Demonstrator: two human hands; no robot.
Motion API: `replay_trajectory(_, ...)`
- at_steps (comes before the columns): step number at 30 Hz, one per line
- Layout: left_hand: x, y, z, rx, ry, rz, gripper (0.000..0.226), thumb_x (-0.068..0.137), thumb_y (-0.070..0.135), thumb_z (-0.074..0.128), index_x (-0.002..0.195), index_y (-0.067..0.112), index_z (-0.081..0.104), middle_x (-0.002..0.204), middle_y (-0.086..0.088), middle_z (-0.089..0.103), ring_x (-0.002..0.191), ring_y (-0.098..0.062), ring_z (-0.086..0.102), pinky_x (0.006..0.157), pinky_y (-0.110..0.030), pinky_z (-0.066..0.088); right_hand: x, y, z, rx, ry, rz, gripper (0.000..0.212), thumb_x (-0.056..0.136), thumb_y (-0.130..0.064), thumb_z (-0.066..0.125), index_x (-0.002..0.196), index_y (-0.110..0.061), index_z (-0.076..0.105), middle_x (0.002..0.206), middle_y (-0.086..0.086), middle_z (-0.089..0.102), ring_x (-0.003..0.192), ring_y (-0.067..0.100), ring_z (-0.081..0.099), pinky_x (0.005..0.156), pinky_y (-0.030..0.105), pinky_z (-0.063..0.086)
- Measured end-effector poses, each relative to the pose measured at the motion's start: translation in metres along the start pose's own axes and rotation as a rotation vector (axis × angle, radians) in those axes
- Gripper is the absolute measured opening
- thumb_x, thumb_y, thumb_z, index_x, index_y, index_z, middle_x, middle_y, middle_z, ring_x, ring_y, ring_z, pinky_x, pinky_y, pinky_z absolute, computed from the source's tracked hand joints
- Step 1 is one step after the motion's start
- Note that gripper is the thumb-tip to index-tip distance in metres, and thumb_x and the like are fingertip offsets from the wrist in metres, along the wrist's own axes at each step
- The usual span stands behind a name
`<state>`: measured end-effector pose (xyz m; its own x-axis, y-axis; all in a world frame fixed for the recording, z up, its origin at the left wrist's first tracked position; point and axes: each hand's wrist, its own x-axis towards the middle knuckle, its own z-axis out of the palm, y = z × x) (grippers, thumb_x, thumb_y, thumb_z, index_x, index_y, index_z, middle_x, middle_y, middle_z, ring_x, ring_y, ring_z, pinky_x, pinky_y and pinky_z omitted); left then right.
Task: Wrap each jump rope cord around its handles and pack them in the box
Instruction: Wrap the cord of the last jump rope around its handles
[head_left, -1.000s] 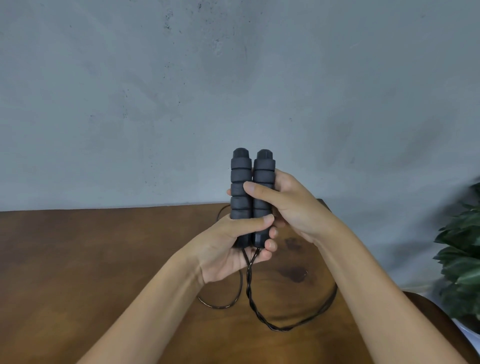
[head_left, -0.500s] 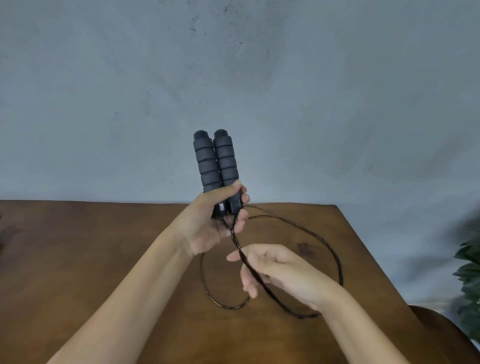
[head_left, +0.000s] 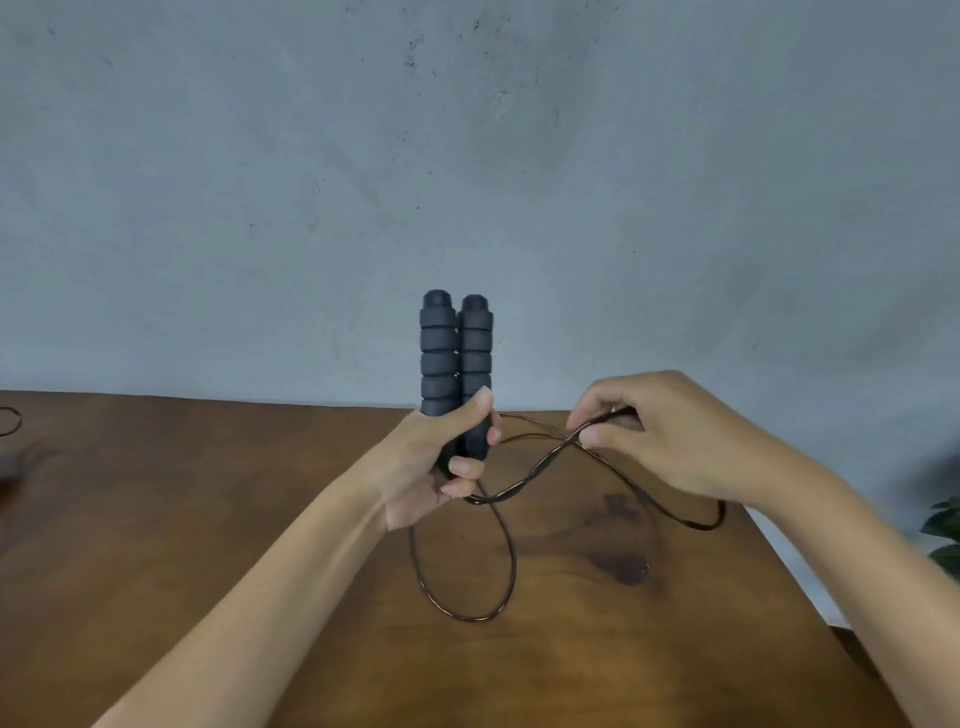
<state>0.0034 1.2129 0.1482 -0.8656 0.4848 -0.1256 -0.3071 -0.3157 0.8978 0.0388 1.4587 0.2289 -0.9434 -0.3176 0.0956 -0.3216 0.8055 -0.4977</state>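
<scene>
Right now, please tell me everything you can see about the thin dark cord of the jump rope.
The thin dark cord looks glossy, perhaps plastic-coated, with faint light flecks. It leaves the lower ends of the two black ribbed foam handles, which the left hand grips upright, side by side. No turn is wound on the handles yet. The right hand pinches a doubled stretch raised above the brown wooden table. The slack lies in loose loops on the table.

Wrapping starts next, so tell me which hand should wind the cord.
Right. The right hand already pinches the doubled cord beside the handles, free to circle them. The left hand holds both handles upright, so it should probably keep its grip.
</scene>
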Motion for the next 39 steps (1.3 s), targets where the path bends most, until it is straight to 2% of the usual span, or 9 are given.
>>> replay_trajectory(2, 0.002, -0.006, 0.005, 0.068, -0.010, -0.014, 0.043, 0.082, 0.050, 0.080, 0.098, 0.013, 0.062, 0.087, 0.000, 0.058, 0.054, -0.009, 0.031, 0.047, -0.021, 0.025, 0.007, -0.007, -0.009, -0.110, -0.039, -0.042, 0.015, 0.099, -0.023, 0.066, 0.099, -0.036, 0.073, 0.094, -0.024, 0.072, 0.094, -0.010, 0.063, 0.084, 0.019, 0.048)
replay_trajectory(7, 0.006, -0.019, 0.013, 0.079, -0.066, -0.060, 0.057, 0.079, 0.058, 0.081, 0.104, 0.011, 0.060, 0.087, 0.000, 0.058, 0.055, -0.009, 0.032, 0.048, -0.020, 0.022, 0.025, -0.027, -0.023, -0.240, 0.037, -0.124, 0.008, 0.090, -0.028, 0.078, 0.096, -0.029, 0.074, 0.095, -0.021, 0.069, 0.094, -0.005, 0.062, 0.088, 0.030, 0.054)
replay_trajectory(12, 0.009, -0.030, 0.024, -0.003, -0.143, -0.098, 0.096, 0.049, 0.082, 0.085, 0.107, 0.009, 0.060, 0.088, -0.002, 0.060, 0.053, -0.007, 0.035, 0.045, -0.017, 0.026, 0.038, -0.044, -0.025, -0.313, 0.080, -0.203, 0.015, 0.084, -0.031, 0.083, 0.094, -0.028, 0.072, 0.093, -0.017, 0.070, 0.085, -0.005, 0.058, 0.076, 0.027, 0.050)
replay_trajectory(17, 0.010, -0.036, 0.037, 0.069, -0.188, -0.125, 0.101, 0.041, 0.088, 0.082, 0.103, 0.011, 0.065, 0.088, 0.000, 0.062, 0.054, -0.006, 0.035, 0.048, -0.016, 0.024, 0.051, -0.057, -0.024, -0.313, -0.043, -0.285, 0.007, 0.092, -0.019, 0.074, 0.093, -0.026, 0.072, 0.086, -0.022, 0.063, 0.080, -0.011, 0.055, 0.070, 0.018, 0.042)
replay_trajectory(22, 0.007, -0.037, 0.052, 0.147, -0.209, -0.147, 0.093, 0.056, 0.089, 0.073, 0.103, 0.010, 0.065, 0.088, -0.001, 0.063, 0.052, -0.005, 0.038, 0.047, -0.015, 0.024, 0.061, -0.069, -0.022, -0.320, -0.103, -0.313, 0.008, 0.089, -0.016, 0.077, 0.094, -0.020, 0.072, 0.080, -0.022, 0.059, 0.080, -0.018, 0.053, 0.065, 0.004, 0.039)
replay_trajectory(28, 0.002, -0.040, 0.066, 0.303, -0.195, -0.166, 0.071, 0.071, 0.075, 0.069, 0.101, 0.011, 0.068, 0.084, 0.000, 0.063, 0.053, -0.006, 0.035, 0.047, -0.016, 0.023, 0.073, -0.077, -0.022, -0.424, -0.196, -0.301, 0.021, 0.076, -0.026, 0.088, 0.087, -0.023, 0.070, 0.081, -0.014, 0.066, 0.073, 0.001, 0.058, 0.057, 0.021, 0.039)
replay_trajectory(32, -0.003, -0.035, 0.072, 0.438, -0.174, -0.197, 0.048, 0.090, 0.062, 0.073, 0.099, 0.014, 0.070, 0.081, 0.002, 0.062, 0.054, -0.007, 0.034, 0.051, -0.020, 0.022, 0.076, -0.078, -0.017, -0.458, -0.287, -0.320, 0.016, 0.082, -0.028, 0.083, 0.088, -0.024, 0.069, 0.084, -0.015, 0.066, 0.065, -0.009, 0.055, 0.054, 0.016, 0.033)
replay_trajectory(36, -0.006, -0.034, 0.076, 0.545, -0.178, -0.184, 0.017, 0.095, 0.035, 0.073, 0.093, 0.019, 0.070, 0.080, 0.000, 0.061, 0.055, -0.012, 0.033, 0.051, -0.023, 0.022, 0.084, -0.068, -0.011, -0.386, -0.372, -0.323, 0.011, 0.083, -0.026, 0.083, 0.088, -0.023, 0.073, 0.089, -0.013, 0.071, 0.081, 0.002, 0.062, 0.065, 0.023, 0.046)
replay_trajectory(39, -0.011, -0.035, 0.076, 0.579, -0.187, -0.120, 0.017, 0.096, 0.022, 0.069, 0.079, 0.020, 0.069, 0.075, 0.002, 0.060, 0.058, -0.014, 0.036, 0.051, -0.024, 0.025, 0.087, -0.052, -0.010, -0.250, -0.449, -0.296, 0.009, 0.085, -0.022, 0.082, 0.088, -0.018, 0.075, 0.089, -0.008, 0.074, 0.084, 0.007, 0.064, 0.079, 0.026, 0.049)
